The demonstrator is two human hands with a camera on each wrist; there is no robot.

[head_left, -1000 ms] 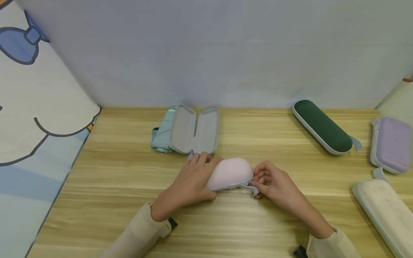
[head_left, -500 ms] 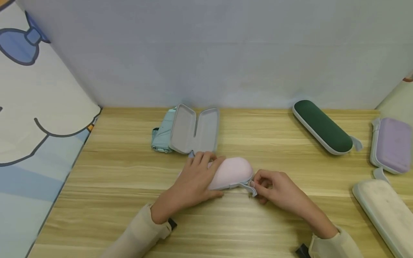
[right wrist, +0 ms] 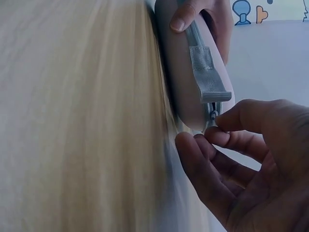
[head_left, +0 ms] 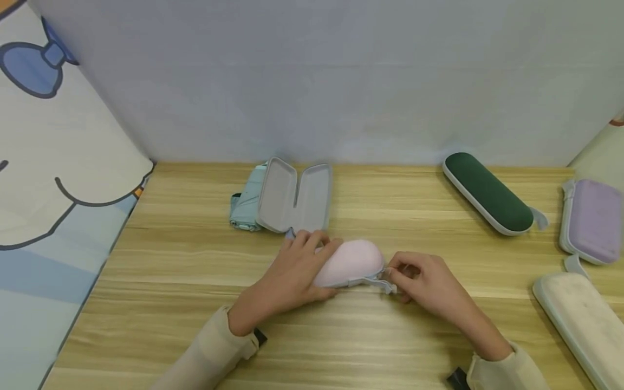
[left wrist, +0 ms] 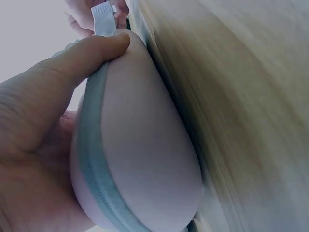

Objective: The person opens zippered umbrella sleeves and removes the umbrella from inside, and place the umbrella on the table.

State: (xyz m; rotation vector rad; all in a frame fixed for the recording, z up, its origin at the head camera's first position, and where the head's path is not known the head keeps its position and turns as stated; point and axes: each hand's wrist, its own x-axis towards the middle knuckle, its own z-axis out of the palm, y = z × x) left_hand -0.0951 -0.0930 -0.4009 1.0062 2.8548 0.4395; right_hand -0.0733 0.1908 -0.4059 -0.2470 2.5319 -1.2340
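Note:
A pale pink glasses case (head_left: 353, 261) with a grey-green zip band lies on the wooden table. My left hand (head_left: 294, 276) grips its left end, fingers over the top and thumb along the near side. In the left wrist view the thumb (left wrist: 104, 50) presses along the zip band. At the case's right end my right hand (head_left: 426, 281) pinches the small zip pull (right wrist: 213, 115) between thumb and index finger; the other fingers are loosely bent. A grey fabric strap (right wrist: 210, 77) hangs from the case's side beside the pull.
Behind my left hand a grey-lined case (head_left: 314, 197) stands unfolded, against a folded teal fabric bundle (head_left: 248, 200). To the right lie a dark green case (head_left: 487, 192), a purple case (head_left: 595, 219) and a cream case (head_left: 580, 319). A grey wall (head_left: 341, 81) rises behind the table.
My right hand has shifted slightly down and right at the case's end, its fingers changing position around the zip pull. The left hand keeps hold, its thumb a little further right.

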